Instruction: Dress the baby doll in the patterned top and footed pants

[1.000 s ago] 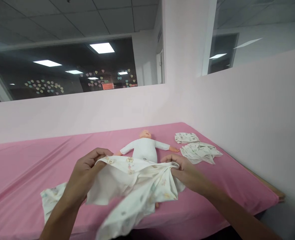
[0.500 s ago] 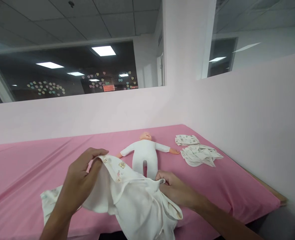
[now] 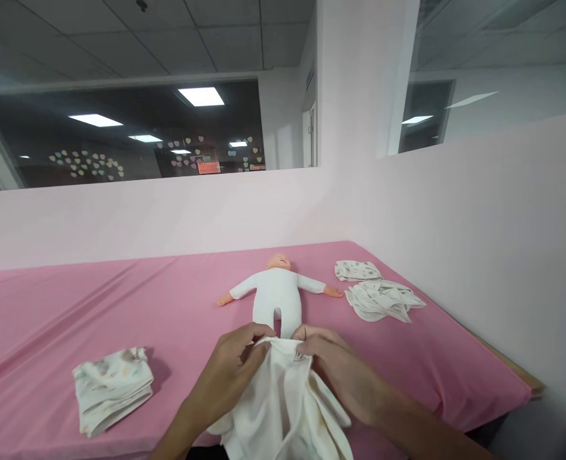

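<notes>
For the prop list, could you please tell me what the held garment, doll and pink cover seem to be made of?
Garment: soft, matt cloth, perhaps cotton; it drapes in loose folds. Doll: smooth, moulded-looking head, perhaps vinyl; matt white body, possibly fabric. Pink cover: dull cloth, marked by long creases; fibre unclear.

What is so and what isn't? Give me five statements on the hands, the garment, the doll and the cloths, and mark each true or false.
1. The left hand and the right hand both hold the white garment. True.
2. The two hands are spread wide apart. False: they are close together at the garment's upper edge.
3. The doll lies on the pink sheet with its arms spread. True.
4. The doll's body is red. False: it is white.
5. A folded cloth lies on the sheet, left of the left hand. True.
</notes>
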{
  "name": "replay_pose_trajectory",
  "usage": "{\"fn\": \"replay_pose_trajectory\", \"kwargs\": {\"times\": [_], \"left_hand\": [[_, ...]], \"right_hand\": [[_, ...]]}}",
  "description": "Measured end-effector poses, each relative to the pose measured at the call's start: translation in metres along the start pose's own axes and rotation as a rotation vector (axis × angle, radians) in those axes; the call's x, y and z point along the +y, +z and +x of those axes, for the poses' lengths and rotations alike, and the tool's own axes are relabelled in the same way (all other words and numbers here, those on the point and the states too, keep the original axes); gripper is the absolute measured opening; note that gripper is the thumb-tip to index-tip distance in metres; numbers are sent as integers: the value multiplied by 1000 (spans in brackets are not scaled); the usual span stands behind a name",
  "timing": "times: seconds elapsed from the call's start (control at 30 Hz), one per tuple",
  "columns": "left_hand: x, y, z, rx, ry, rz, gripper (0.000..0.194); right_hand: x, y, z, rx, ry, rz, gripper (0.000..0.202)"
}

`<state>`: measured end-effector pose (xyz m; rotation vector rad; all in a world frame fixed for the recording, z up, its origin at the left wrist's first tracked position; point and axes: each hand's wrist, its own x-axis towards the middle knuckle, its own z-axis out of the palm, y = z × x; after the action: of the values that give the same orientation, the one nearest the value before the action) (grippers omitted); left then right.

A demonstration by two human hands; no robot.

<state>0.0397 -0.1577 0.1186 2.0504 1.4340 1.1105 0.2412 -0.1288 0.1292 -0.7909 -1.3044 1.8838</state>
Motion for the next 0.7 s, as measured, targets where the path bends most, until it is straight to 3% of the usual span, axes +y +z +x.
{"fn": "replay_pose_trajectory", "kwargs": {"times": [0.1, 0.23, 0.4, 0.6, 0.7], "left_hand": [[6, -11, -5, -15, -57, -40, 20], [8, -24, -17, -69, -95, 26, 16], [-1, -41, -30, -91, 52, 214, 22], [-22, -66, -54, 53, 188, 422, 23], [-35, -80, -70, 146, 189, 531, 24]], "right_hand": [[-1, -4, -5, -18, -31, -260, 20], [9, -14, -8, -104, -75, -667, 7], [20, -24, -4, -38, -155, -871, 6], [12, -37, -3, 141, -182, -1095, 19], [4, -46, -14, 110, -141, -1042, 22]]}}
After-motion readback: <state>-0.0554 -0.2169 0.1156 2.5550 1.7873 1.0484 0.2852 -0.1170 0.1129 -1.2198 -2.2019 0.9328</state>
